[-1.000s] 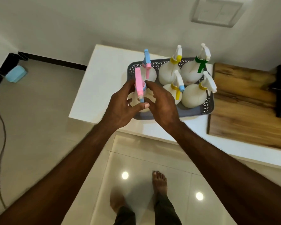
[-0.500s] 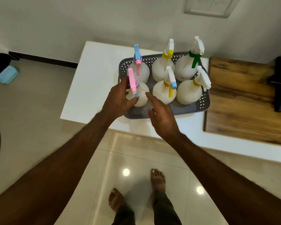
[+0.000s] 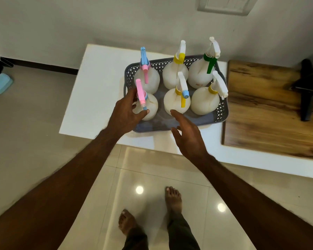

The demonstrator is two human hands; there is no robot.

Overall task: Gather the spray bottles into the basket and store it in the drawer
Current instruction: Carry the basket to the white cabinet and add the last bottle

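Note:
A grey perforated basket (image 3: 221, 112) stands on the white counter (image 3: 98, 83) and holds several white spray bottles. The front-left bottle (image 3: 150, 107), with a pink trigger head, stands upright in the basket, and my left hand (image 3: 126, 112) curls around its left side, thumb against its front. My right hand (image 3: 188, 136) hovers open over the basket's front edge, fingers spread, one fingertip close to the front-middle bottle (image 3: 175, 103) with the yellow and blue trigger. No drawer is in view.
A wooden board (image 3: 267, 112) lies right of the basket, with a black object (image 3: 309, 89) on its far side. The counter's front edge runs just below the basket. A tiled floor, my bare feet and a blue object (image 3: 0, 83) at the left are below.
The pink-headed bottle has been set down into the basket's front-left spot. My right hand has let go of it and drawn back, opening. My left hand stays on the bottle.

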